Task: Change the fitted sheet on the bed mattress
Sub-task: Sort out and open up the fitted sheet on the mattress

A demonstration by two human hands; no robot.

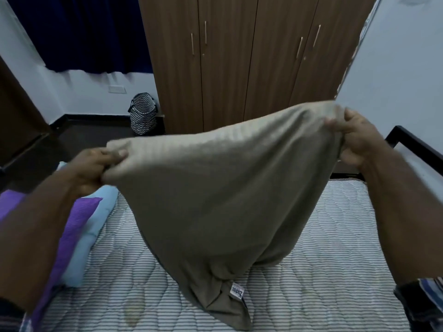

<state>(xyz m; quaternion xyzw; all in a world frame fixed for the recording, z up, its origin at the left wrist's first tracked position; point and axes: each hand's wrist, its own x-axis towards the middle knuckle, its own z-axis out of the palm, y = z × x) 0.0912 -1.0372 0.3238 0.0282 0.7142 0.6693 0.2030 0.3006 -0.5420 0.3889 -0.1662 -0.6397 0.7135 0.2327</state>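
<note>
The person holds a tan sheet (215, 188) up between two hands. The left hand (96, 164) pinches one top corner and the right hand (354, 137) squeezes the other. The sheet hangs down and its bottom touches the striped mattress (323, 271).

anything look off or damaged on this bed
The bare mattress has a yellowish stain near its front left and fainter discolouring on the right. Nothing looks torn. Both hands, left hand and right hand, hold up the bunched beige sheet.
</note>
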